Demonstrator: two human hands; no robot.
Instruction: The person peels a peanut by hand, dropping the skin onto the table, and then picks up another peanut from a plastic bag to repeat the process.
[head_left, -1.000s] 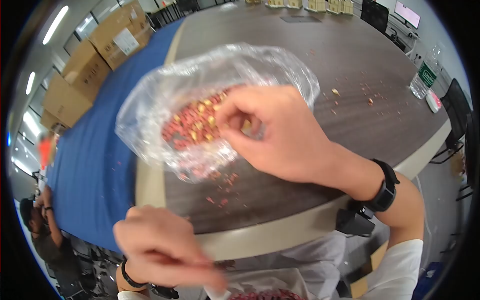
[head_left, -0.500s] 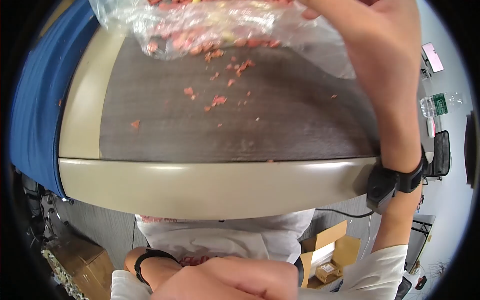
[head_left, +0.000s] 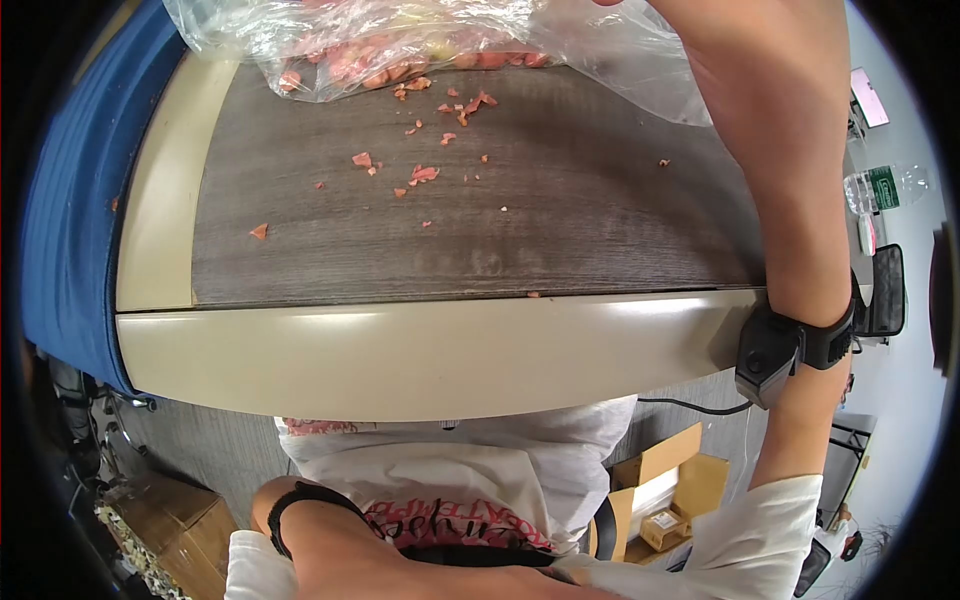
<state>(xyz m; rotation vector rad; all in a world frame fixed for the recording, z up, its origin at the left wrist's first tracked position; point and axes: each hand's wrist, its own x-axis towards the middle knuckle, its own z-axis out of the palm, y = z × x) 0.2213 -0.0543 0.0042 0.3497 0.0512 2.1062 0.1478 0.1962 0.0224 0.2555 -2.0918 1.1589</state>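
At the upper right is my right hand [head_left: 765, 75], with a black device strapped to the wrist. It is beside a clear plastic bag [head_left: 640, 65] holding reddish pieces [head_left: 370, 62]. The top edge cuts off most of its fingers, so its grip does not show. Small reddish crumbs [head_left: 424, 174] are scattered on the dark wood tabletop [head_left: 330, 250] below the bag. Along the bottom edge only my left forearm shows, with a black band around it; my left hand is outside the frame.
Blue fabric [head_left: 75, 220] borders the table's left side. Below the beige table edge [head_left: 440, 360] are an open cardboard box [head_left: 700, 480] and a closed brown one [head_left: 165, 520]. A green-labelled bottle [head_left: 882, 189] and a black chair [head_left: 885, 290] stand at right.
My left hand has dropped out of view at the bottom, uncovering lettering on the white shirt. The bag, crumbs and table edge appear slightly higher in the view.
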